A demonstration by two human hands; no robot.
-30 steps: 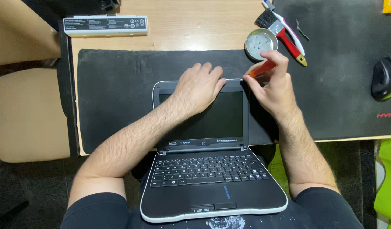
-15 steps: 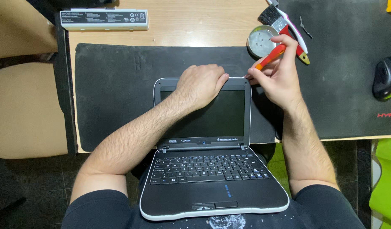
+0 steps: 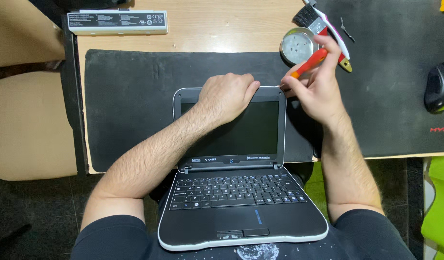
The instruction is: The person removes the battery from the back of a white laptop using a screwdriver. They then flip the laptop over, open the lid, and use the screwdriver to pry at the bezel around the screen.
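Since the earlier frame, the right hand (image 3: pixel 314 91) has tilted its clamped orange-handled screwdriver (image 3: pixel 309 63) so the tip points down-left to the laptop lid (image 3: pixel 231 126) top-right corner. Left hand (image 3: pixel 227 95) rests closed-fingered on the lid's upper edge, nearer the centre.

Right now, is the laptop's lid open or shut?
Open: the laptop has its dark screen laid back on the mat, keyboard exposed.

Small laptop (image 3: pixel 241 192) is showing matt dark plastic with a paler smooth rim and a glossy black screen; the mat (image 3: pixel 130 96) under it is looking like matt black cloth. Upper right, the round tin (image 3: pixel 296 46) is shining as bare metal, the screwdriver (image 3: pixel 309 63) handle is looking like smooth red-orange plastic, and the table (image 3: pixel 222 33) is showing pale wood.
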